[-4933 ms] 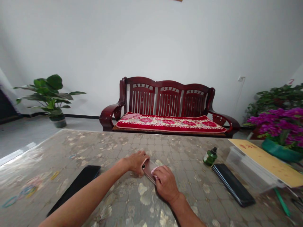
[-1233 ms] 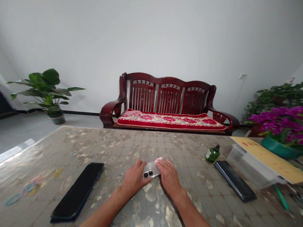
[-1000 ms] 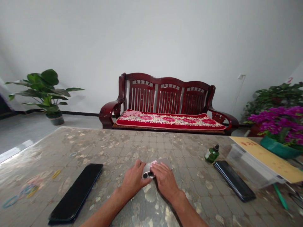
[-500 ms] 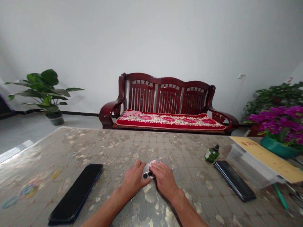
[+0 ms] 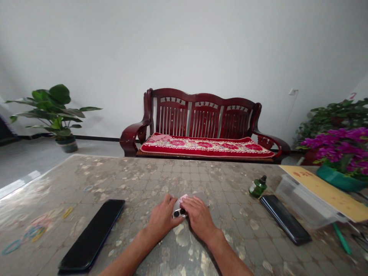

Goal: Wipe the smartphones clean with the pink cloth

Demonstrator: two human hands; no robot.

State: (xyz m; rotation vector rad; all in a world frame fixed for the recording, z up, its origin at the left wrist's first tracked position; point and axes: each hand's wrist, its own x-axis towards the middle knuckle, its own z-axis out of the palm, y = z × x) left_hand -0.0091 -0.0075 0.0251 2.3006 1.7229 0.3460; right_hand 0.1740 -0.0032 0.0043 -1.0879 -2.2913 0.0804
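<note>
A light grey phone [image 5: 200, 197] with dark round camera lenses lies back up at the middle of the table, partly covered by both hands. My left hand [image 5: 163, 214] grips its left edge, thumb near the lenses. Over the phone's back rests my right hand [image 5: 198, 216], its fingers pressing a small pale pink cloth [image 5: 183, 197] against the surface beside the lenses. Most of the cloth is hidden under the fingers.
On the left lie a black phone-like slab [image 5: 93, 234] and coloured rubber bands [image 5: 34, 232]. To the right are a green bottle [image 5: 258, 186], a black case [image 5: 284, 219], a clear plastic box [image 5: 307, 207] and a flower pot [image 5: 339, 179]. A wooden bench [image 5: 204, 115] stands beyond.
My right hand and the pink cloth have shifted very slightly to the left over the phone. My left hand stays in place.
</note>
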